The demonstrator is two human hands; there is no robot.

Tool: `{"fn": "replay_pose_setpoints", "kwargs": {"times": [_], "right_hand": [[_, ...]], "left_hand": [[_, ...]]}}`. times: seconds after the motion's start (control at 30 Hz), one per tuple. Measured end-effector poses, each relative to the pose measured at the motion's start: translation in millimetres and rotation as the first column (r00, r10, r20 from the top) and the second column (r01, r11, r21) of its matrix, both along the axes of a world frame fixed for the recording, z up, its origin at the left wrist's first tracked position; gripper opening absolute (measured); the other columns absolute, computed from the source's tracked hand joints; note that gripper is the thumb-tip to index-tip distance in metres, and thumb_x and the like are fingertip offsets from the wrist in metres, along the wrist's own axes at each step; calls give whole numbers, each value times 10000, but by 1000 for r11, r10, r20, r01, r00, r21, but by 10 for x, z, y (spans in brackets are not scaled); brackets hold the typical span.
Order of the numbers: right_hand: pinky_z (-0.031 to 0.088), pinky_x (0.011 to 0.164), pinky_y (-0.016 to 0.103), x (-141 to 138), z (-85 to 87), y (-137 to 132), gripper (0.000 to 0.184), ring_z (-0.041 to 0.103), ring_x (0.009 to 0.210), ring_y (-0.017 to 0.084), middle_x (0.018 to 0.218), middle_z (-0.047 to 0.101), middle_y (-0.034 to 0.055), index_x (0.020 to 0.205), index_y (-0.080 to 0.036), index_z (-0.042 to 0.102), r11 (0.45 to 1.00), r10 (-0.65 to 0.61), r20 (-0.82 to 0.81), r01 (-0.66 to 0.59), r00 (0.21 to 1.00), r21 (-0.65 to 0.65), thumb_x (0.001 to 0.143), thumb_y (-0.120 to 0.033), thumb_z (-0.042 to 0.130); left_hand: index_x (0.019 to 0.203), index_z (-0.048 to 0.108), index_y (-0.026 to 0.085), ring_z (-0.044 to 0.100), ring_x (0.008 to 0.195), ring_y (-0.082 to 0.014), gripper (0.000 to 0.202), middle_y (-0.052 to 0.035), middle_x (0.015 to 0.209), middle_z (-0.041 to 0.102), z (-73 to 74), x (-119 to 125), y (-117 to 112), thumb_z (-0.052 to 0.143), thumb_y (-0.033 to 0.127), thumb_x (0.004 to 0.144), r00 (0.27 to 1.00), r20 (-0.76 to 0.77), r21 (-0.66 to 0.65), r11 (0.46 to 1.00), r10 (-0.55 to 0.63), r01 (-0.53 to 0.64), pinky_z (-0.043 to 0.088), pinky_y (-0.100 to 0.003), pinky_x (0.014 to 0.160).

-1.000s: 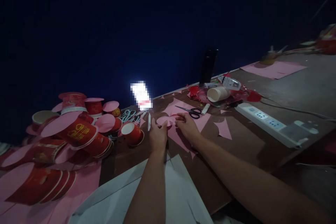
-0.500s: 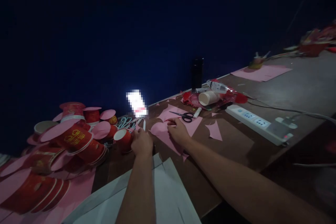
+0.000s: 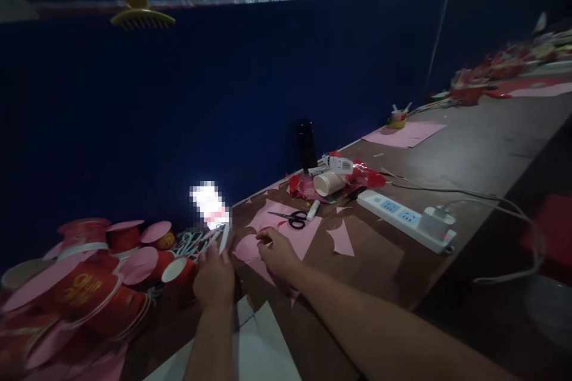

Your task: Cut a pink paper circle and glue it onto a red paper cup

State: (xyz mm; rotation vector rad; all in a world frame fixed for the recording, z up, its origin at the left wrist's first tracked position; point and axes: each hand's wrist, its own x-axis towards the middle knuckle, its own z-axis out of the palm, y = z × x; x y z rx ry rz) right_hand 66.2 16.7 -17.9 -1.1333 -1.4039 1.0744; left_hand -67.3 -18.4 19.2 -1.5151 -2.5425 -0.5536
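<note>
My left hand (image 3: 215,277) is closed, its fingertips at the lower end of a thin white stick (image 3: 224,238). Whether anything else is in it is hidden. Just left of it lies a red paper cup (image 3: 179,277), its pale opening facing me. Over the cut pink paper (image 3: 250,250), my right hand (image 3: 277,253) has its thumb and fingers curled together; what they pinch does not show. Black-handled scissors (image 3: 295,220) lie beyond it on the pink sheet, beside a small white tube (image 3: 313,210).
Red cups with pink discs (image 3: 84,289) pile up at left. A bright phone (image 3: 210,205) leans at the wall. Stacked white cups (image 3: 329,183) lie among red plastic wrapping. A power strip (image 3: 406,220) with a cable sits at right; a pale board (image 3: 266,345) lies in front.
My view has tilted up and turned right, so things appear lower and further left. Both hands stay in much the same places over the table.
</note>
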Motion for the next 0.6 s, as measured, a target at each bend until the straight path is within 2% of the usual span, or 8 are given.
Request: {"fn": "replay_pose_setpoints", "kwargs": {"times": [0.1, 0.17, 0.23, 0.33, 0.43, 0.6], "right_hand": [[454, 645, 270, 20, 23, 12, 251, 568, 682, 135, 855, 626, 24, 1010, -200, 587, 1000, -24, -23, 24, 999, 15, 768, -203, 519], [453, 637, 270, 37, 30, 26, 283, 562, 663, 129, 873, 623, 25, 1063, -199, 550, 998, -51, -50, 53, 997, 34, 785, -234, 513], [453, 636, 272, 52, 30, 35, 327, 554, 645, 123, 887, 618, 28, 1112, -190, 510, 996, -63, -65, 66, 996, 60, 791, -251, 512], [451, 642, 278, 68, 23, 38, 358, 545, 631, 119, 884, 609, 31, 1134, -171, 483, 993, -71, -57, 76, 996, 86, 785, -244, 512], [453, 652, 285, 70, 16, 39, 346, 548, 634, 122, 874, 604, 32, 1108, -163, 493, 995, -34, -17, 36, 999, 97, 766, -213, 513], [444, 665, 272, 52, -2, 31, 343, 557, 648, 122, 882, 618, 21, 1108, -193, 512, 995, -21, 71, 14, 997, 103, 765, -208, 509]], "left_hand": [[1238, 501, 185, 525, 1107, -254, 406, -123, 1207, 548, -47, 66, -38, 328, 337, 903, 979, -140, 234, 956, -149, 178, 459, -357, 834], [1182, 541, 168, 494, 1149, -237, 369, -114, 1183, 567, -94, 108, -50, 341, 310, 906, 942, -230, 289, 907, -244, 306, 429, -337, 894], [1127, 570, 159, 530, 1087, -222, 337, -109, 1113, 593, -134, 139, -52, 356, 291, 904, 913, -272, 282, 882, -304, 378, 421, -326, 901], [1087, 590, 148, 558, 1017, -224, 313, -109, 1060, 597, -154, 151, -50, 368, 262, 897, 905, -282, 247, 887, -319, 390, 430, -333, 872], [1098, 585, 154, 576, 955, -233, 311, -116, 1064, 584, -126, 133, -58, 385, 262, 885, 939, -211, 191, 930, -272, 313, 448, -353, 821], [1101, 585, 147, 561, 989, -222, 306, -116, 1076, 581, -102, 119, -69, 398, 237, 876, 933, -200, 229, 912, -299, 341, 437, -334, 843]]}}
